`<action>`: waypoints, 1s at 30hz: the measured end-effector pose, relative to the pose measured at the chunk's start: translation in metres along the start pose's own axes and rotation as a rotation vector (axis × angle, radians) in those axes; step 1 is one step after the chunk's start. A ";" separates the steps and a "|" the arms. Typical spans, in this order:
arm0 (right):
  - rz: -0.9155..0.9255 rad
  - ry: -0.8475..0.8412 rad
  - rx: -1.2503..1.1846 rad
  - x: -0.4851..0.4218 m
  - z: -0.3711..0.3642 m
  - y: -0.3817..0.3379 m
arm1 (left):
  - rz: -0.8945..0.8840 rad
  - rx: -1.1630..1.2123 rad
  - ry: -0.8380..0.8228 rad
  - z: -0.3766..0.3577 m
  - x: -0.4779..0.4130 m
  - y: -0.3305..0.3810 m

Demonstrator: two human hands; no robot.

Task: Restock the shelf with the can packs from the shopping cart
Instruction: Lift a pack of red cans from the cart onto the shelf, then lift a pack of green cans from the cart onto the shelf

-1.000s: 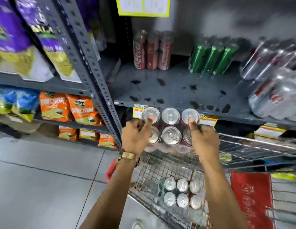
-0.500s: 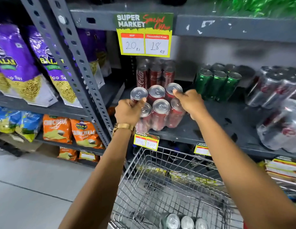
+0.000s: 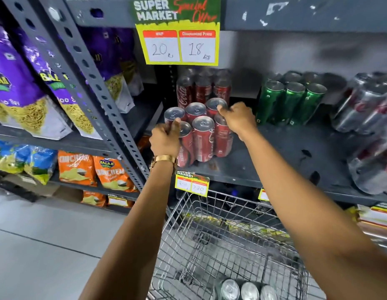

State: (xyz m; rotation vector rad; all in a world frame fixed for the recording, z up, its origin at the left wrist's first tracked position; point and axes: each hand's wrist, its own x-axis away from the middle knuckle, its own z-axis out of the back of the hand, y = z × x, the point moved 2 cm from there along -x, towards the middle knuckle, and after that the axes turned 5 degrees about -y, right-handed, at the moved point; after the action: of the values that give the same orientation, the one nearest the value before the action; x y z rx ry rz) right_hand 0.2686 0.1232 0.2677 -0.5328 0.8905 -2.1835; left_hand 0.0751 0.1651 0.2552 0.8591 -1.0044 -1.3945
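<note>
A six-pack of red cans point(image 3: 201, 135) is held by both hands at the front left of the grey shelf point(image 3: 274, 156), its base resting on or just above the shelf surface; which of the two cannot be told. The pack is tilted slightly, with the silver can tops turned toward the camera.

The left hand point(image 3: 165, 140) is wrapped around the pack's near left corner, its fingers point(image 3: 176, 124) curled tight against the top of the front left can. A gold watch point(image 3: 163, 160) is worn on that wrist. The right hand point(image 3: 238, 119) is placed on the far right side of the pack, its fingers closed over the top rim of the rear right can.

Just behind the held pack, another pack of red cola cans point(image 3: 202, 89) is stood upright against the back of the shelf. To the right, apart from it, a pack of green cans point(image 3: 289, 100) is seen, and further right silver can packs point(image 3: 369, 131) are stacked at the shelf's edge.

A yellow price sign point(image 3: 177, 33) reading 20 and 18 is hung from the shelf above. Below the arms, the wire shopping cart point(image 3: 209, 230) is parked against the rack, and one more can pack point(image 3: 244, 290) is seen lying in its bottom, only the silver tops showing. Snack bags point(image 3: 21, 98) are ranged on the neighbouring rack to the left.
</note>
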 end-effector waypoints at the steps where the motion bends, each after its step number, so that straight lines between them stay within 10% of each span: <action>1: 0.001 0.006 -0.006 0.003 -0.002 0.002 | -0.002 0.004 -0.018 0.000 -0.001 -0.001; 14: 0.093 0.045 -0.219 0.169 -0.037 0.093 | -0.101 0.207 -0.144 -0.003 0.125 -0.075; 25: -0.548 -0.108 -0.067 0.307 -0.093 0.293 | 0.586 -0.444 -0.795 -0.054 0.232 -0.255; 30: -0.853 -0.176 -0.254 0.331 -0.111 0.353 | 0.924 -0.330 -0.922 -0.073 0.261 -0.295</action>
State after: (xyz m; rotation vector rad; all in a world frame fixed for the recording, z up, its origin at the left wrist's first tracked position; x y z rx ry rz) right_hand 0.1438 -0.2541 -0.0304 -1.4132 0.9523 -2.7005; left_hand 0.0149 -0.1083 -0.0315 -0.5578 -1.5119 -1.0349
